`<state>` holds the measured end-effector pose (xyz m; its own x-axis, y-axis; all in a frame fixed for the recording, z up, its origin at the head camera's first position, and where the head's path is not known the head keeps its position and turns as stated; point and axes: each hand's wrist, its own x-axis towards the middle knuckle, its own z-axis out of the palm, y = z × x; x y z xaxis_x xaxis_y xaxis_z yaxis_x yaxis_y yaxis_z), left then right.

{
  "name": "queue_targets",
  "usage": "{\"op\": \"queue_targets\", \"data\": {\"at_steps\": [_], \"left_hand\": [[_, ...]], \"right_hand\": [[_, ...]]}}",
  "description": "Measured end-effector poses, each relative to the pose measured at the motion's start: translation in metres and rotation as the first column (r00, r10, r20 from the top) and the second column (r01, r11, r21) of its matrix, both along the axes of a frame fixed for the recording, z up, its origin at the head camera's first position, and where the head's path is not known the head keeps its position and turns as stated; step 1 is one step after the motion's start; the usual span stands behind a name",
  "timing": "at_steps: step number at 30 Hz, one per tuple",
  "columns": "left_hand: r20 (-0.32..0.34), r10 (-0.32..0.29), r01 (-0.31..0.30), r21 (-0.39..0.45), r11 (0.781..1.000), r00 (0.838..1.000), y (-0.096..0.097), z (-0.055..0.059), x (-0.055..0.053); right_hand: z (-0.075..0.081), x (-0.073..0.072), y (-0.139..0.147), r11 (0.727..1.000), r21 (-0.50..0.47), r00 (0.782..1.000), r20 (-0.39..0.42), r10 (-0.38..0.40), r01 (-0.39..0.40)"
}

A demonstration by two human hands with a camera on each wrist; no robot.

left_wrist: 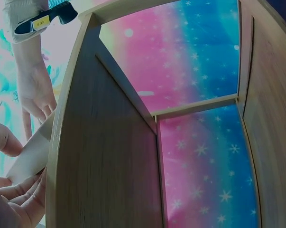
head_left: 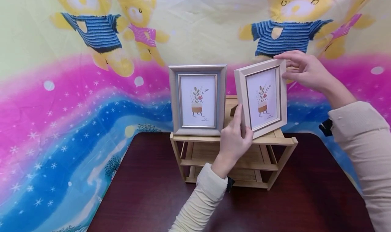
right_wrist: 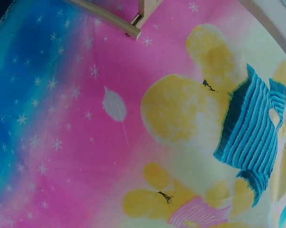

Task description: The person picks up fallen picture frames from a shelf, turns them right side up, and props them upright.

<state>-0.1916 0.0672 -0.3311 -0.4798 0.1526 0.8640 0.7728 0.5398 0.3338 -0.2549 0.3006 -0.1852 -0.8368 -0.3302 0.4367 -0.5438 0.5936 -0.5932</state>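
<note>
A cream picture frame [head_left: 284, 99] with a potted-plant print leans, turned at an angle, on the right of the wooden rack's top shelf. My left hand [head_left: 233, 140] grips its lower left corner, the index finger lying up along the side. In the left wrist view, thumb and fingers pinch that pale frame corner [left_wrist: 31, 154]. At the upper right corner, my right hand [head_left: 308, 70] holds the frame by its top and side edges. A silver-grey picture frame [head_left: 175, 99] with the same print stands upright to the left, apart from both hands.
The tiered wooden rack [head_left: 233, 165] stands on a dark red-brown table [head_left: 146, 191]. Behind it hangs a colourful cloth [head_left: 76, 106] printed with bears and snowflakes. In the left wrist view, a rack panel [left_wrist: 105, 142] rises close beside the left hand.
</note>
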Motion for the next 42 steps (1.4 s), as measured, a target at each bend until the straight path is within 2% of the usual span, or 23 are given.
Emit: {"op": "queue_targets", "data": {"at_steps": [15, 19, 22, 24, 33, 38, 42], "left_hand": [[-0.025, 0.037, -0.037, -0.017, 0.999, 0.999, -0.007, 0.000, 0.000], [-0.084, 0.108, -0.113, -0.062, 0.992, 0.991, -0.008, -0.001, 0.001], [-0.145, 0.176, -0.192, -0.102, 0.976, 0.974, -0.008, -0.002, 0.002], [-0.160, 0.204, -0.224, -0.122, 0.967, 0.966, -0.009, -0.004, 0.003], [-0.082, 0.191, -0.205, -0.222, 0.953, 0.978, -0.012, -0.007, 0.006], [-0.069, 0.248, -0.257, -0.303, 0.918, 0.966, -0.013, -0.005, 0.011], [-0.069, 0.293, -0.299, -0.330, 0.895, 0.954, -0.014, -0.005, 0.016]], "right_hand": [[-0.003, 0.005, 0.007, 0.997, -0.072, 0.999, 0.024, 0.029, -0.027], [-0.004, 0.008, 0.008, 0.996, -0.090, 0.999, 0.029, 0.014, -0.012], [-0.004, 0.010, 0.009, 0.995, -0.095, 1.000, 0.021, 0.006, -0.004], [-0.004, 0.011, 0.009, 0.995, -0.098, 1.000, 0.016, 0.009, -0.007], [-0.002, 0.019, 0.007, 0.997, -0.081, 1.000, 0.016, -0.016, 0.017], [-0.001, 0.024, 0.004, 0.997, -0.044, 0.998, 0.010, -0.055, 0.056], [0.000, 0.027, 0.002, 0.998, -0.046, 0.999, -0.002, -0.047, 0.047]]}}
